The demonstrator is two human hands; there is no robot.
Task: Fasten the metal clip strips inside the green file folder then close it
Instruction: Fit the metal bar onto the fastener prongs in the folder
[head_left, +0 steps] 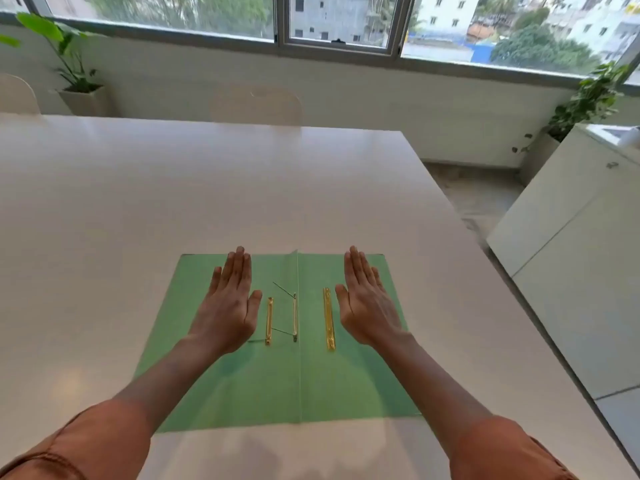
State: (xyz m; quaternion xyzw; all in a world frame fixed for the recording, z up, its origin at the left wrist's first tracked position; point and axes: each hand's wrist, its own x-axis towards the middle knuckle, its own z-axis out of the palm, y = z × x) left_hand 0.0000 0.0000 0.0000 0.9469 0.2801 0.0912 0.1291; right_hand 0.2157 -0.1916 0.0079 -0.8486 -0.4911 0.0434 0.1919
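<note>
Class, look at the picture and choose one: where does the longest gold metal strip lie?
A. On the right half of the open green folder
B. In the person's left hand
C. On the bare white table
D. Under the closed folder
A: the longest gold strip lies flat on the right half of the open green folder, beside the right hand, which holds nothing.

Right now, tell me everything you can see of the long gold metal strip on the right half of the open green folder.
The long gold metal strip is a slim, shiny, brass-coloured bar lying flat and loose on the right leaf of the open green folder, roughly parallel to the centre fold. It is not fastened to anything. The right hand is flat beside it, thumb close but apart; nothing else touches it.
</note>
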